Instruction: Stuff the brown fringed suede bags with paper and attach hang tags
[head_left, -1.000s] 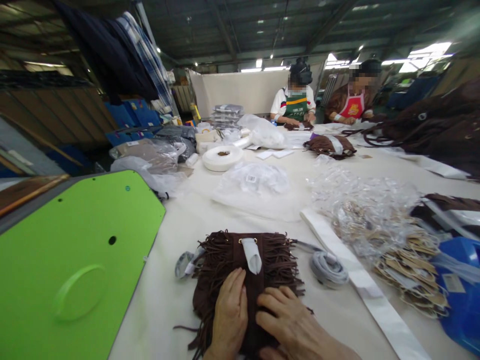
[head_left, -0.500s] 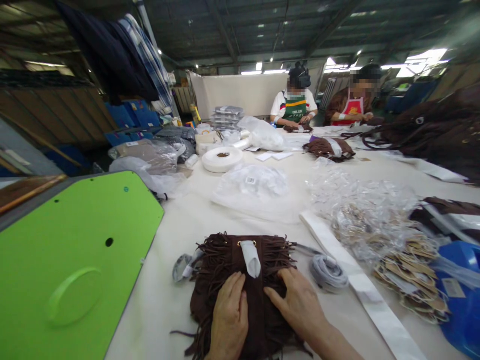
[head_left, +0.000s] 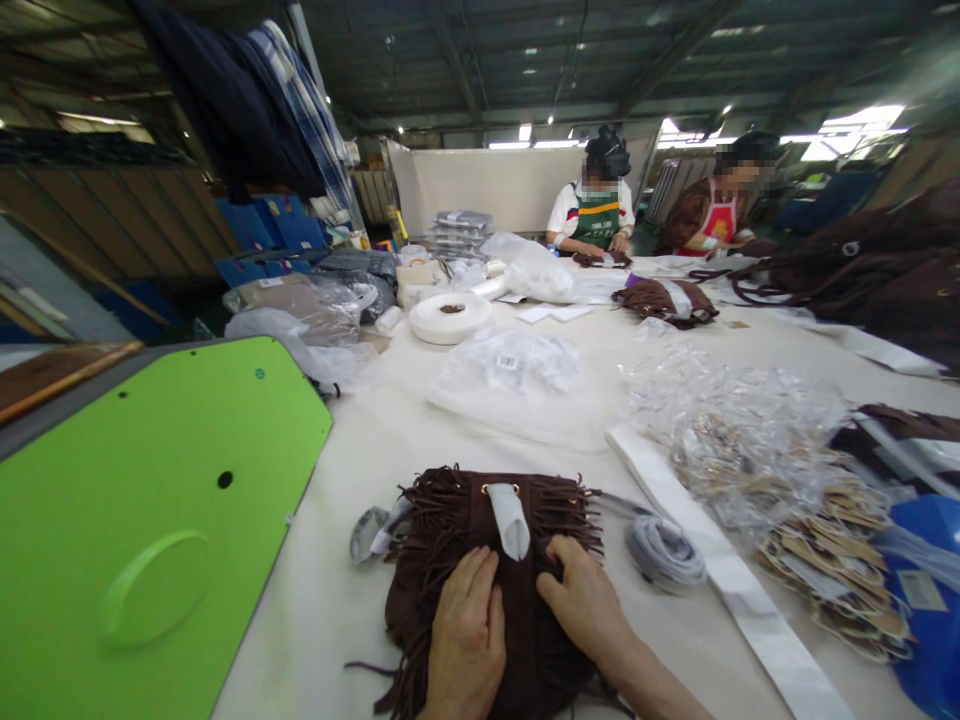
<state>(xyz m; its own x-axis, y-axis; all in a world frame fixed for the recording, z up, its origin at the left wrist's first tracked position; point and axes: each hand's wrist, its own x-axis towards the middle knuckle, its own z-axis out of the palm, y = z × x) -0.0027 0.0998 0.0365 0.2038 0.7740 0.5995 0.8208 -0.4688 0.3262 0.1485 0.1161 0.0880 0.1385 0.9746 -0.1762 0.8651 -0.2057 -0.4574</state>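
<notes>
A dark brown fringed bag (head_left: 517,610) lies on the white table, with a pale wrapped strip (head_left: 510,522) hanging from its two gold eyelets. My left hand (head_left: 469,630) rests flat on the bag's front, fingers extended and together. On the other side of the middle band, my right hand (head_left: 585,600) has its fingers curled in, thumb close to the index finger, seemingly gripping the fringe. The fingertips are partly hidden in the dark strands. A grey-wrapped coiled strap (head_left: 665,552) lies to the right of the bag, and a smaller grey-wrapped loop (head_left: 369,535) to its left.
A green board (head_left: 172,480) stands at the left. A long white strip (head_left: 739,590) runs along the right, beside tan tags (head_left: 832,560), clear plastic and a blue container (head_left: 930,600). Beyond are a plastic bag (head_left: 517,375) and a white roll (head_left: 450,315). Two people work across the table.
My right hand's fingers have curled inward, bringing thumb and index closer together on the fringe. My left hand stays flat on the bag. The view has shifted slightly.
</notes>
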